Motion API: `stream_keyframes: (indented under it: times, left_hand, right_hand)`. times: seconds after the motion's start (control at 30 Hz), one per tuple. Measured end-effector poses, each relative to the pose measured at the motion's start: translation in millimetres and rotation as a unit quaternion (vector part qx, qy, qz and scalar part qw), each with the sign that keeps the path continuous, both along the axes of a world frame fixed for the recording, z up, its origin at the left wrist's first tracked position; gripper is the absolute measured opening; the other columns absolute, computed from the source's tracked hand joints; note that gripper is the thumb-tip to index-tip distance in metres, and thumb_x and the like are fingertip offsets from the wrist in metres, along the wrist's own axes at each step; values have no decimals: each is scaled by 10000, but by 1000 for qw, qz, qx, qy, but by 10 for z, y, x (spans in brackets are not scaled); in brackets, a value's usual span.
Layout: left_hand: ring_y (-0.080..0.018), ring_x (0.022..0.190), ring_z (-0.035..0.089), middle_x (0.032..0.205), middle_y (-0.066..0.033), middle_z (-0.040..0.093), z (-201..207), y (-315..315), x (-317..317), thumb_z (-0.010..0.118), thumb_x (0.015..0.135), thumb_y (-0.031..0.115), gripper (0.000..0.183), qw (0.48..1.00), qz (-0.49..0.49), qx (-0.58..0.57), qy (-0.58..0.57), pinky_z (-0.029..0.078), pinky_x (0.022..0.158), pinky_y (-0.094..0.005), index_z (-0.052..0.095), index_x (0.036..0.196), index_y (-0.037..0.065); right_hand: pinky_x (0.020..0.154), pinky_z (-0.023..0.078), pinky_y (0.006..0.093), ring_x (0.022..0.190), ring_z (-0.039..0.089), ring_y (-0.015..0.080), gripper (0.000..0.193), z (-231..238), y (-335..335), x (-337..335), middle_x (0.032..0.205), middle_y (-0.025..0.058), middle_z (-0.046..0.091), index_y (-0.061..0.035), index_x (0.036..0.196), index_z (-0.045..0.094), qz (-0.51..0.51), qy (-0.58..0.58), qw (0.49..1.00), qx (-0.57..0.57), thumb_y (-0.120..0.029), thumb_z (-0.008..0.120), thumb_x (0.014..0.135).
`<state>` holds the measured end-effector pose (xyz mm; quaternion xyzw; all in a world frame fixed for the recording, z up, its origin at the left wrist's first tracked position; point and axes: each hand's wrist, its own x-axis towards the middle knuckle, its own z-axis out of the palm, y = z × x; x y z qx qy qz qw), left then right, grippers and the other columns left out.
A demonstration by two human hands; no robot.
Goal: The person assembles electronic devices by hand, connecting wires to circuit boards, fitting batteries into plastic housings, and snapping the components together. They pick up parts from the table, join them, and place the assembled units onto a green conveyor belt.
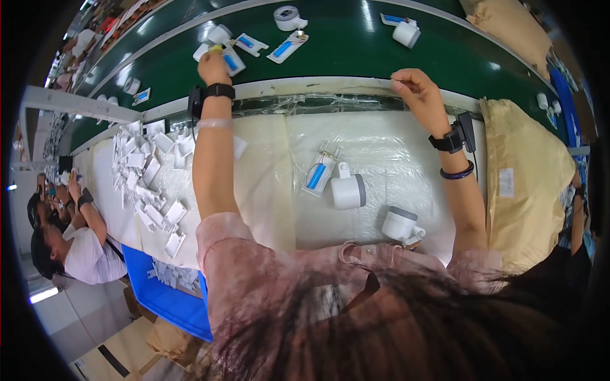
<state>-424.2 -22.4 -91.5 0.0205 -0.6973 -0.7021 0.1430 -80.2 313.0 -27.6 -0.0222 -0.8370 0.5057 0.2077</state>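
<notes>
My left hand (214, 67) is stretched out over the green conveyor belt (343, 54), its fingers closed among white parts. A white casing with a blue battery (232, 61) lies right against it, and a small yellow piece (216, 47) shows at the fingertips. What the fingers grip is hidden. Above the belt's near edge, my right hand (420, 95) is closed in a pinch; anything between thumb and finger is too small to name. Between my forearms, a battery casing (319, 171) with thin wires lies beside a white round housing (348, 190) with a grey rim. Another housing (400, 223) rests nearer me.
Loose white plastic pieces (151, 166) are heaped left of my left forearm. A blue bin (149, 286) with small parts stands below the table edge. Further housings (289, 18) and battery casings ride the belt. A tan sack (524, 184) lies at right. Co-workers (82, 251) sit at far left.
</notes>
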Motion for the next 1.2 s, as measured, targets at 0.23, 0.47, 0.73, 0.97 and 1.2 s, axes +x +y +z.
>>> stream_keyframes:
  times: [0.23, 0.47, 0.73, 0.97, 1.2]
  left_hand:
    - [-237, 844, 645, 964, -101, 602, 689, 72, 1101, 531, 935, 127, 172, 958, -202, 182, -91, 556, 675, -441, 523, 1087, 47]
    - [-79, 893, 542, 976, 11, 583, 1054, 540, 2247, 657, 864, 131, 164, 760, -643, -66, -67, 445, 798, -221, 592, 997, 59]
    - [-207, 909, 586, 996, -77, 604, 1193, 596, 2476, 692, 804, 111, 346, 632, -724, -270, 56, 464, 839, -311, 556, 1110, 23]
    - [-404, 1016, 598, 1084, -205, 627, 994, 602, 2440, 597, 792, 72, 488, 739, -483, -452, 127, 487, 855, -396, 480, 1264, 25]
    - [-136, 686, 617, 962, -76, 645, 1093, 694, 2499, 546, 797, 62, 485, 825, -518, -225, 12, 507, 589, -275, 466, 1275, 38]
  right_hand:
    - [813, 494, 255, 912, 634, 124, 152, 282, -471, 127, 972, 41, 635, -6, 1070, 621, 98, -13, 992, -78, -65, 629, 930]
    - [963, 424, 388, 1160, 510, 321, 577, 477, -795, 127, 1219, 111, 593, -79, 1318, 525, 108, 130, 948, 269, -8, 677, 766]
    - [807, 463, 335, 856, 577, 216, 451, 375, -695, 315, 912, 75, 620, -60, 1253, 562, 169, -41, 968, 180, -67, 702, 825]
    - [694, 458, 259, 734, 560, 77, 367, 368, -618, 322, 778, -5, 596, -43, 1200, 582, 231, -160, 959, 12, -74, 703, 855]
    - [678, 471, 217, 759, 631, 74, 191, 398, -636, 291, 841, -1, 649, -20, 1089, 628, 239, -180, 925, -235, -78, 655, 910]
